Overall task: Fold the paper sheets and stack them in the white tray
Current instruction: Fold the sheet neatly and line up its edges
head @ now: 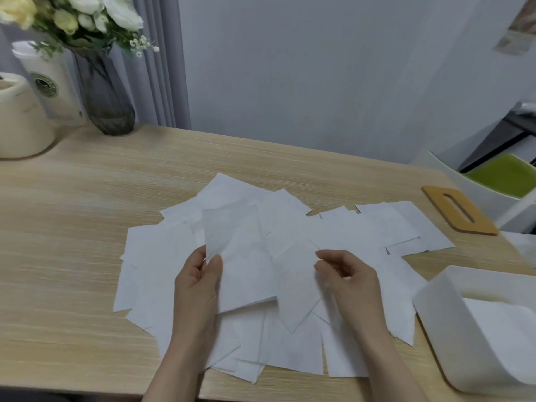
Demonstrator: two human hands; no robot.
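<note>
Left hand (200,274) pinches raised sheet (237,256) above paper pile (290,352); right hand (345,271) loosely curled, holding nothing visible. White tray (435,309) right. Align edges before creasing.

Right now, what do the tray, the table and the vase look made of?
Tray: looks like matte white plastic, with rounded corners and thin smooth walls.
Table: pale wood or a wood-look laminate; streaked grain shows, but I can't tell which.
Vase: smoky grey glass, probably; it is see-through and glossy.
</note>
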